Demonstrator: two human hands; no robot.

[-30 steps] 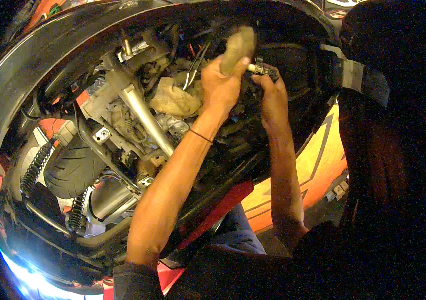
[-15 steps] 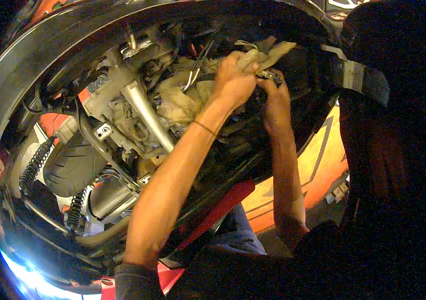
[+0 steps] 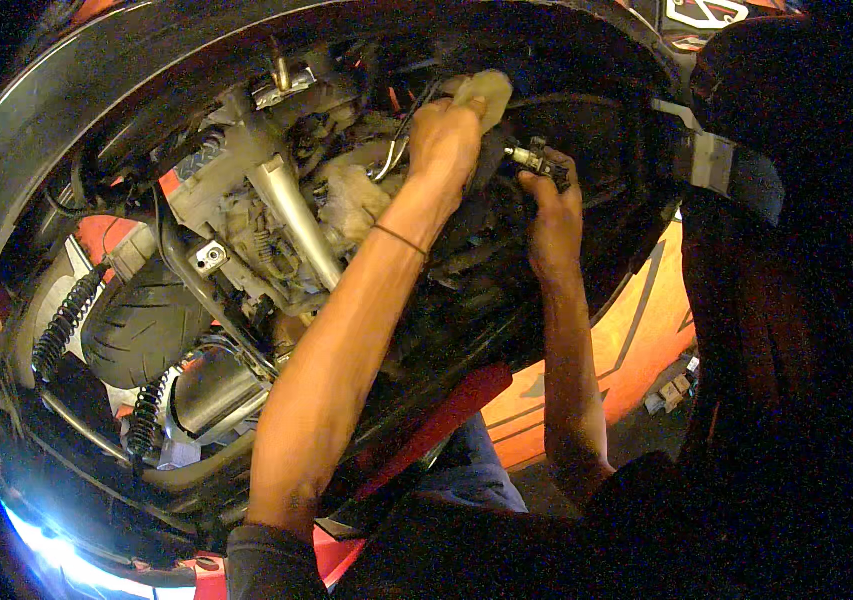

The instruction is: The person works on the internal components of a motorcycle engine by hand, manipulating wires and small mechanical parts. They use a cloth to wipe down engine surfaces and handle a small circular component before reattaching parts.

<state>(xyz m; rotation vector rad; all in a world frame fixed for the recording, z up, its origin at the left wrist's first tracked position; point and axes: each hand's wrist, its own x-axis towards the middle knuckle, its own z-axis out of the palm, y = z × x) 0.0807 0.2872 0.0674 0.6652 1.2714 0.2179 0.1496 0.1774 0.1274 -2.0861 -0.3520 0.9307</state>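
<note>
My left hand (image 3: 443, 145) is closed on a crumpled pale yellowish cloth (image 3: 487, 95), above the engine bay of a scooter. To its right, my right hand (image 3: 553, 225) pinches a small injector-like part (image 3: 536, 161) with a bright metal tip and a dark body. The tip points left toward the cloth, with a gap between them. Below my left wrist lies the dusty engine (image 3: 351, 205). A bent metal tube (image 3: 387, 160) stands close to my left hand.
A thick silver frame tube (image 3: 291, 220) crosses the bay. Coil springs (image 3: 61, 325), a rear tyre (image 3: 146, 335) and a rounded metal canister (image 3: 218, 395) sit at the lower left. Black body rim (image 3: 96, 110) surrounds the opening. An orange panel (image 3: 626, 340) lies at the right.
My left hand has drawn the cloth left, away from the part. My right hand stays near its place, and the part's metal tip now shows uncovered.
</note>
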